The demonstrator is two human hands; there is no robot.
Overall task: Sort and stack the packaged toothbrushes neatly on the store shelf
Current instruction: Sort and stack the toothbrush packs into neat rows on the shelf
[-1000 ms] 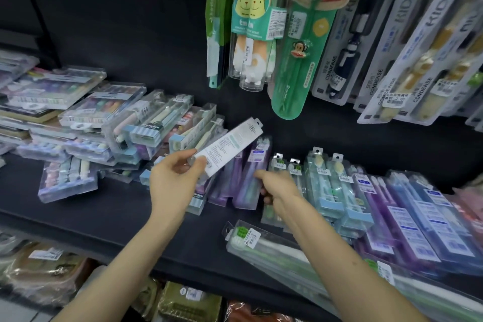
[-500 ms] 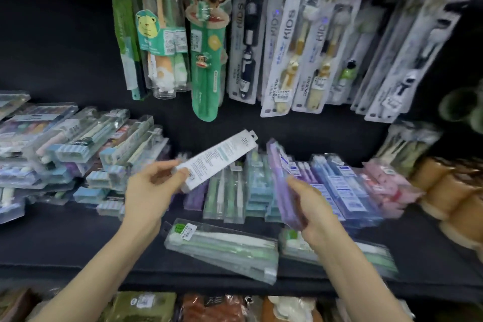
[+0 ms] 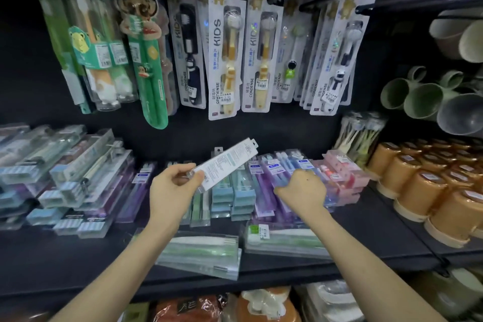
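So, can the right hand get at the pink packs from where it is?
Probably yes: the pink packs lie just right of the right hand, uncovered, with nothing between. Its grip is hidden.

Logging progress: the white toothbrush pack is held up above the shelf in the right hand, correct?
No. The head view shows the left hand holding the white toothbrush pack up above the shelf; the right hand is down on the purple packs.

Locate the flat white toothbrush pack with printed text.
Head view, centre: the flat white toothbrush pack, pinched by the left hand, tilts above the teal packs on the black shelf.
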